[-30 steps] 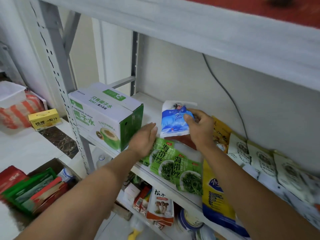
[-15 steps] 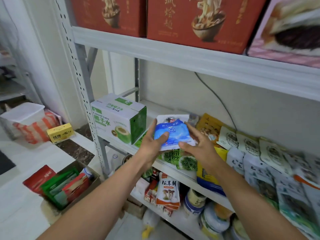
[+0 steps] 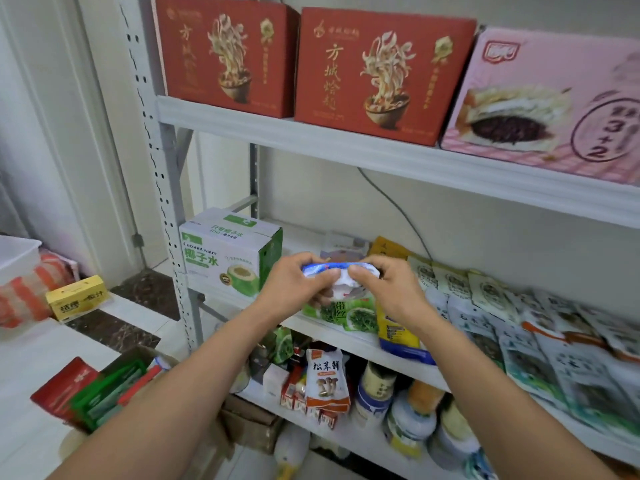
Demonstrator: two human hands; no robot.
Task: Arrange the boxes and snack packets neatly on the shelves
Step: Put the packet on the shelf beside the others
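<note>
I hold a blue and white snack packet (image 3: 337,271) in both hands in front of the middle shelf (image 3: 349,341). My left hand (image 3: 298,284) grips its left end and my right hand (image 3: 388,289) pinches its right end, so the packet is seen edge on. Below it lie green seaweed packets (image 3: 346,315) and a yellow and blue bag (image 3: 398,332). A white and green coconut water box (image 3: 225,252) stands at the shelf's left end, just left of my left hand. Several pale packets (image 3: 502,306) lie in rows to the right.
Two red noodle boxes (image 3: 381,71) and a pink cake box (image 3: 547,98) fill the top shelf. The lower shelf holds a mushroom pouch (image 3: 325,379), jars and small boxes. A carton of red and green packets (image 3: 100,389) sits on the floor at left, near a yellow box (image 3: 78,297).
The packet came off the shelf and both hands now hold it, tipped from face-on to edge-on. The view has risen and pulled back, showing the top shelf.
</note>
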